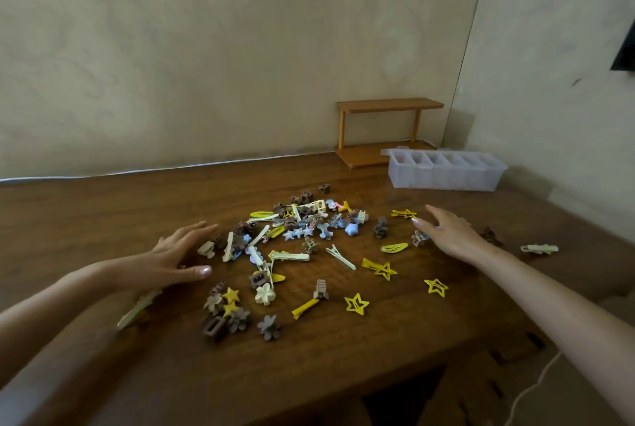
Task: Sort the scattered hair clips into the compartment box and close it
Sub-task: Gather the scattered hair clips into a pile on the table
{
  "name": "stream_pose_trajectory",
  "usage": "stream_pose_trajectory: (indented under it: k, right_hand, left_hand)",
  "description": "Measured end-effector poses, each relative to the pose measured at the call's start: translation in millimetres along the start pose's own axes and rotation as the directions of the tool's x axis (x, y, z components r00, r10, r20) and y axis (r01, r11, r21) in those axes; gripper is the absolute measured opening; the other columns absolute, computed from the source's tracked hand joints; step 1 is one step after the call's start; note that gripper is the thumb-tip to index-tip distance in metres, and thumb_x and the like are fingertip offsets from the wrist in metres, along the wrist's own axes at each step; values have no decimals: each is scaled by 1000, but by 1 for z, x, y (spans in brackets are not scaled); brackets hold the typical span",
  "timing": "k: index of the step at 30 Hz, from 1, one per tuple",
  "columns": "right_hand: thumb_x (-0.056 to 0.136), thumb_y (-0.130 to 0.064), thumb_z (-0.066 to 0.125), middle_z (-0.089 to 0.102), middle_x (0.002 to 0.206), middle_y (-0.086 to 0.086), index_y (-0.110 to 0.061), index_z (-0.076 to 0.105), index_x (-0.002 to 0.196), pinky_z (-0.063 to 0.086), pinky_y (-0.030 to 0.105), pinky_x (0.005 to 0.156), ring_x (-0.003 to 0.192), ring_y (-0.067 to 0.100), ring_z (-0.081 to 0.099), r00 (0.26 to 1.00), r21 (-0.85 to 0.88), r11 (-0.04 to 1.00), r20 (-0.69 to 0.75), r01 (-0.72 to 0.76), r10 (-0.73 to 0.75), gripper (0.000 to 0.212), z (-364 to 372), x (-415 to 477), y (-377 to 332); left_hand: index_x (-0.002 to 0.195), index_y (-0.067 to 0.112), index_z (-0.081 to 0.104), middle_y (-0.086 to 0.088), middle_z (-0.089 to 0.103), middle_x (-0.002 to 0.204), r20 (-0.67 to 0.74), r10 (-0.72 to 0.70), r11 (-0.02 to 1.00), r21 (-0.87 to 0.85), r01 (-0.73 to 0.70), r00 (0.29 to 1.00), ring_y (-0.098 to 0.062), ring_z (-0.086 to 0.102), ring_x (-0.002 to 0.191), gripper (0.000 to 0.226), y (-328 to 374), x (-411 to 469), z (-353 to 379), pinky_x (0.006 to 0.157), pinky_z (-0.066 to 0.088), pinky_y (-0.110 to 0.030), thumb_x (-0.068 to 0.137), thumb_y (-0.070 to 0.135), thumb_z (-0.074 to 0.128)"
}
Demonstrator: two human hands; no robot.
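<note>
The hair clips [292, 236] lie in a loose heap on the middle of the counter [103, 212], thickest at the far side and thinning toward the near edge. A few yellow star clips [356, 303] are strewn to the right, and one pale clip [539, 248] sits well apart at the far right. Both hands are down at either flank of the heap, palms down, with the fingers straight and spread and nothing pinched in them. The left hand [175, 254] rests at the left edge of the heap with its fingertips just beside a small cream clip. The right hand [450, 236] lies at the right edge, partly over one or two small clips. The clear compartment box [443, 181] stands at the far right corner of the counter, just in front of a small wooden shelf [388, 106]. It is beyond the heap and well apart from it. Its long axis runs left to right, so the compartments sit in a row across the view, tops open. Whether anything is in them cannot be told through the cloudy plastic. The box lies ahead of the right hand and slightly to its right, so that hand is clearly the nearer one. It looks best placed to carry clips over or to draw the box in. The left hand would have to cross the whole heap to reach it.
</note>
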State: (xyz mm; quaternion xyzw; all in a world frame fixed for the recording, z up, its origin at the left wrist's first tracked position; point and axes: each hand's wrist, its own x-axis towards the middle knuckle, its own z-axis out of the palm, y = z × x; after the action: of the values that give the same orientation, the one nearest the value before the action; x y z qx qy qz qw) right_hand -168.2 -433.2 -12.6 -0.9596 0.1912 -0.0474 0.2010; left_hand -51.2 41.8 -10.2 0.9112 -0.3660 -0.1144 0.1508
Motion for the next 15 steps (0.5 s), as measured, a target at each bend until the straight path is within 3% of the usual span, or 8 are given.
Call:
stream_pose_trajectory:
  k: [4, 8, 12, 14, 15]
  right_hand:
    - [94, -59, 26, 21, 155, 11, -15, 25, 147, 12, 48, 116, 143, 31, 16, 999, 16, 1000, 32, 10, -11, 69, 15, 10, -24]
    - [95, -59, 18, 15, 157, 10, -15, 22, 148, 5, 47, 117, 145, 28, 9, 997, 34, 999, 70, 20, -22, 69, 33, 16, -71]
    - [93, -62, 26, 14, 158, 1, -24, 15, 150, 14, 45, 116, 145, 25, 12, 974, 403, 912, 164, 78, -156, 70, 36, 3, -112]
    - [93, -60, 29, 16, 157, 0, -25, 16, 149, 17, 46, 116, 144, 23, 15, 971, 463, 877, 119, 129, -206, 68, 27, -6, -112]
    - [93, -59, 31, 17, 157, 0, -24, 18, 149, 17, 48, 116, 144, 23, 15, 976, 425, 891, 69, 158, -205, 67, 21, -8, -105]
  left_hand:
    - [142, 38, -3, 14, -2, 150, 11, -66, 995, 72, 65, 998, -10, -6, 140, 114, 36, 1, 5, 113, -11, -41, 47, 98, 15]
    - [146, 24, -1, -2, 1, 155, -70, -77, 996, 33, 80, 995, -19, -4, 143, 121, 72, 46, 14, 114, -7, -43, 49, 95, 13]
    - [147, 23, 2, -2, -2, 156, -61, -69, 977, -207, 55, 996, -22, -3, 142, 93, 110, 78, 17, 116, 2, -44, 74, 74, 30]
    - [147, 23, 3, -2, -1, 156, -103, -74, 977, -206, 51, 992, -22, -2, 142, 80, 114, 78, 16, 116, 2, -47, 84, 62, 34]
    - [147, 23, 3, -2, -1, 156, -123, -67, 985, -165, 46, 990, -22, -2, 142, 84, 110, 73, 14, 115, -2, -50, 81, 67, 32]
